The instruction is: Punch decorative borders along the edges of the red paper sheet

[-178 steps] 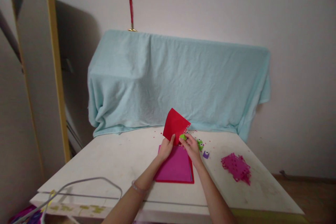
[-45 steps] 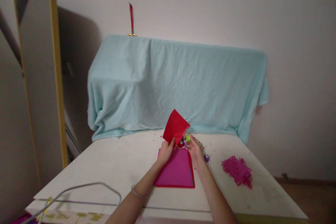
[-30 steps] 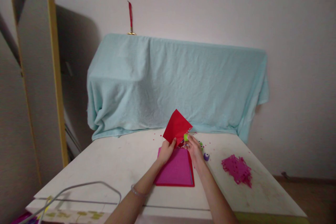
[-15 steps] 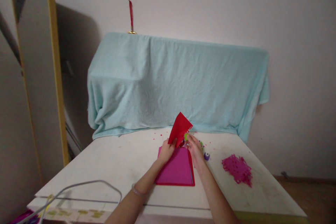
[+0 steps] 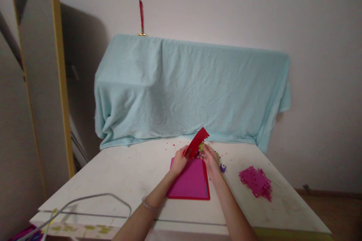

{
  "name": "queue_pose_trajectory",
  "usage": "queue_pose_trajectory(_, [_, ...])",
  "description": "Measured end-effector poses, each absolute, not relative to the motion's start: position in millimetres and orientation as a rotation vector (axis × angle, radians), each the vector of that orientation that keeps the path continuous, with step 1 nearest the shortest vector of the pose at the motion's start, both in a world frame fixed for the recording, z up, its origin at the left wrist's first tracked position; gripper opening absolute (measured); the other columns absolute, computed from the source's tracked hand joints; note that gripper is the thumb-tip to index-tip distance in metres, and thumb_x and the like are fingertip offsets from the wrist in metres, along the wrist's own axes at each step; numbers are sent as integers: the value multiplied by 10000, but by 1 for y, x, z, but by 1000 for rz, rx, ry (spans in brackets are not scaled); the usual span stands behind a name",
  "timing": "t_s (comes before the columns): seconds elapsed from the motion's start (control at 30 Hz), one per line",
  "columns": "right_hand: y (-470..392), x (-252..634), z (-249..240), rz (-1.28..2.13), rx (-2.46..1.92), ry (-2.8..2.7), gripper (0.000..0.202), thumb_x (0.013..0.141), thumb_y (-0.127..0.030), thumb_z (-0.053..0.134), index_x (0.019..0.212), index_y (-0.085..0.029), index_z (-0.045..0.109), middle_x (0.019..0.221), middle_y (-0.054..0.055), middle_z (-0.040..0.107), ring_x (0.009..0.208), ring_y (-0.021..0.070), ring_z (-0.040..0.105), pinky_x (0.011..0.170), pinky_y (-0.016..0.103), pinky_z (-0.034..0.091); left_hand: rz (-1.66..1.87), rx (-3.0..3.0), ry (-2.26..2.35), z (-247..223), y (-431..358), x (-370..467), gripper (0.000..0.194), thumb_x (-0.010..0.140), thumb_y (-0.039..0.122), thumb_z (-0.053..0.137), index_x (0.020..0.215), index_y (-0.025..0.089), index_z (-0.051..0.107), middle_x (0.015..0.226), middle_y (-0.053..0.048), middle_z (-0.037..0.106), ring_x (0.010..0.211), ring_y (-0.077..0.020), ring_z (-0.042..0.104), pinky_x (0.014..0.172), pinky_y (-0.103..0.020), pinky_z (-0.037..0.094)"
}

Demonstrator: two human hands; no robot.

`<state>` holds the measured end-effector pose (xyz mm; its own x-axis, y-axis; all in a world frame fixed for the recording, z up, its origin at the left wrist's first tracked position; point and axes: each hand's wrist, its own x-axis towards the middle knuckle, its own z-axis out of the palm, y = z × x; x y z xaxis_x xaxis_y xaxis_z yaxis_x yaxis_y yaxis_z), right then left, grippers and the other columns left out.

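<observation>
A red sheet [image 5: 198, 141] with small notches along its right edge stands raised and tilted between my hands. My left hand [image 5: 180, 161] is closed on its lower left part. Close to the sheet's right edge, my right hand [image 5: 209, 158] has its fingers pinched around a small green object [image 5: 201, 146], mostly hidden by the fingers. Under and in front of both hands lies a stack of magenta sheets [image 5: 189, 182] with red ones beneath. A purple object with an eye-like spot [image 5: 223, 168] rests just right of my right hand.
Punched magenta scraps [image 5: 256, 182] are piled on the right of the white table [image 5: 118, 173]. Tiny red bits lie scattered behind the hands. A grey cable [image 5: 96, 196] loops over the front left edge. A light blue cloth [image 5: 192, 90] hangs at the back.
The red sheet has turned and tilted to the right, now looking narrower, with its top corner lower. Both hands stay in nearly the same place.
</observation>
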<state>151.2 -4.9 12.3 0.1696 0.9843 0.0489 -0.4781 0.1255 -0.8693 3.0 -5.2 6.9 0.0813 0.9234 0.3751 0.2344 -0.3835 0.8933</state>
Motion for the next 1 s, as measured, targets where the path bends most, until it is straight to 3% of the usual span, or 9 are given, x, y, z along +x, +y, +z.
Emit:
queue_pose_trajectory(0.1, [-5,151,12,1237,-846,-771,337,631,-411,755,915,-238,698,832,5,698,621,134,589,530,227,421,1384,1634,1169,0,1,3,395,860,463,430,865,137,655,807,-52,678,741,-188,582,700,-270,461])
queue_pose_trajectory(0.37, [-4,153,9,1215,-869,-775,307,646,-424,740,889,-242,692,826,-6,688,593,121,575,519,222,418,1511,1554,1165,3,2,3,414,876,430,441,1067,108,617,1025,-102,676,943,-219,601,862,-310,440])
queue_pose_trajectory(0.7, [-4,150,8,1238,-818,-884,272,633,-428,747,800,-220,693,769,-3,675,550,106,546,503,232,401,1392,1562,1243,-3,6,0,472,858,528,444,886,108,658,857,-90,700,785,-210,630,708,-274,468])
queue_pose_trajectory(1.0, [-4,149,8,1207,-835,-909,318,603,-442,765,809,-209,699,736,4,666,531,101,528,493,232,403,1407,1569,1154,-5,6,1,475,873,524,422,935,109,644,914,-96,695,805,-205,626,741,-280,466])
